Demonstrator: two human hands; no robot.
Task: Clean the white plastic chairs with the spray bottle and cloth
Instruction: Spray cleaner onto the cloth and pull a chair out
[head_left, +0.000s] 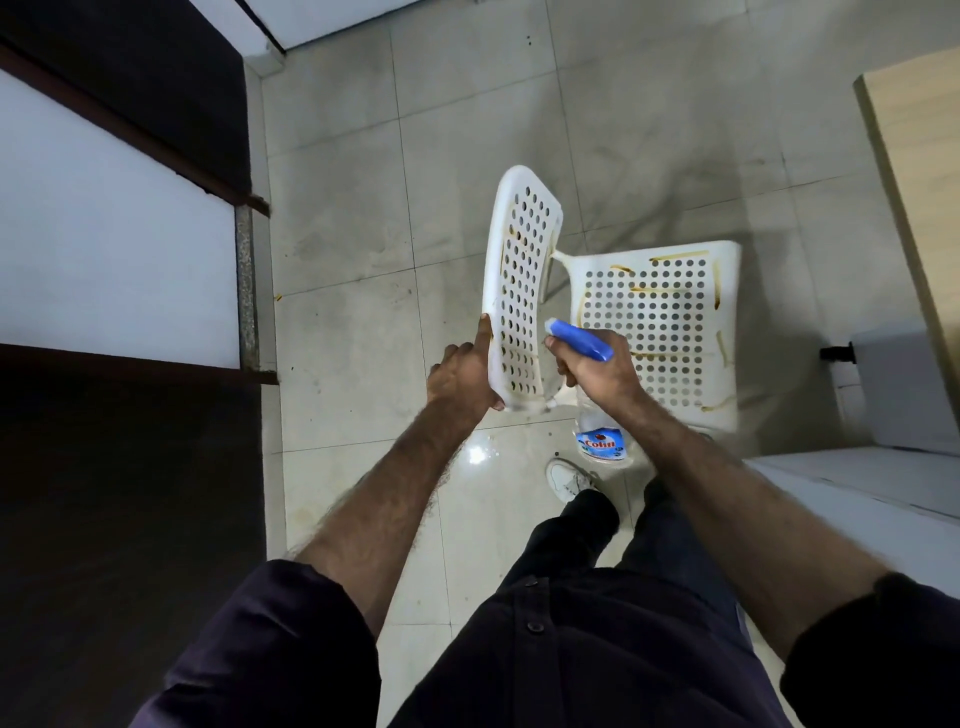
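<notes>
Step in hand: the person is spraying, not yet wiping; no cloth is showing anywhere in view.
Right hand (597, 374): it is curling round the neck of the clear plastic spray bottle with the blue trigger head (582, 340), one finger lying at the trigger, the nozzle pointing toward 11 o'clock at the backrest just beside it.
Bottle body: the clear labelled part is hanging below the fist toward 6 o'clock, above a white shoe (569, 480).
Left hand (467, 371): it is gripping the near edge of the white perforated plastic chair backrest (519, 280), the forefinger lying straight up along its outer rim, steadying it.
Chair: the white plastic chair is standing on the floor at centre; its perforated seat (660, 317) is lying toward 3 o'clock of the backrest, with brownish streaks showing along the ribs of both.
Next move, as a judgement: the trigger is wanting a squeeze across the holes, then the seat is needing the same, and a cloth is having to be fetched.
Floor: pale glossy tiles (363, 208), scuffed and grey-smudged, are catching a light glare near the feet.
Room: a dark-framed frosted panel (104, 234) is standing at 9 o'clock, a light wooden board edge (914, 156) at 2 o'clock.
</notes>
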